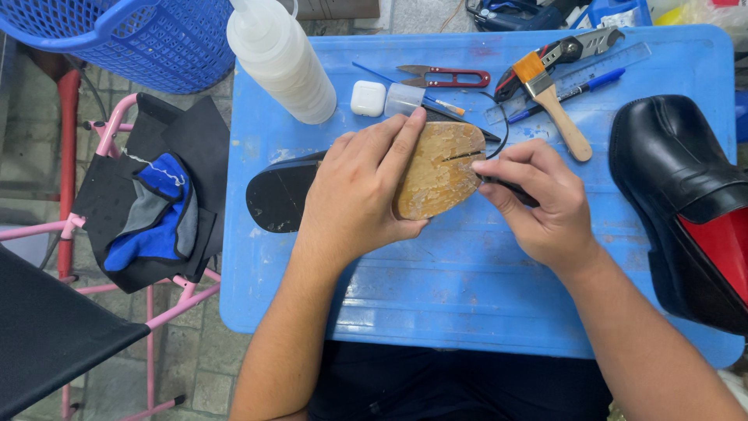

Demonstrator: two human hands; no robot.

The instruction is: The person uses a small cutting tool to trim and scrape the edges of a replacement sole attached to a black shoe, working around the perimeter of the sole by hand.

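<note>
A: What takes up the most room?

B: The blue tabletop (467, 296), scuffed and scratched. Off its left edge stand a pink folding frame (117, 125) draped with black and blue cloth (156, 210), and a blue mesh basket (132, 39) at the top left corner.

A: And on the tabletop itself?

B: At the right edge, a black shoe with a red lining (686, 203). In the middle lies a second shoe, sole up (436, 175): black heel pointing left, worn tan forepart pointing right, with a slit cut across it.

A: The hands?

B: The left hand (362, 195) lies flat over the waist of that sole, fingers spread and pressing it down, the forefinger reaching along the tan part. The right hand (541, 203) is curled closed around a thin dark tool (514, 189), its fingers pinched right at the tip of the sole, where a black thread (505, 129) loops upward.

A: Smaller things?

B: Along the far side: a white squeeze bottle (284, 62), a wooden-handled brush with orange bristles (553, 109), a clear ruler (576, 78), a utility knife (569, 51), a blue pen (569, 93), red-handled thread snips (448, 76), a small clear cup (403, 100) and a white earbud case (368, 98).
</note>
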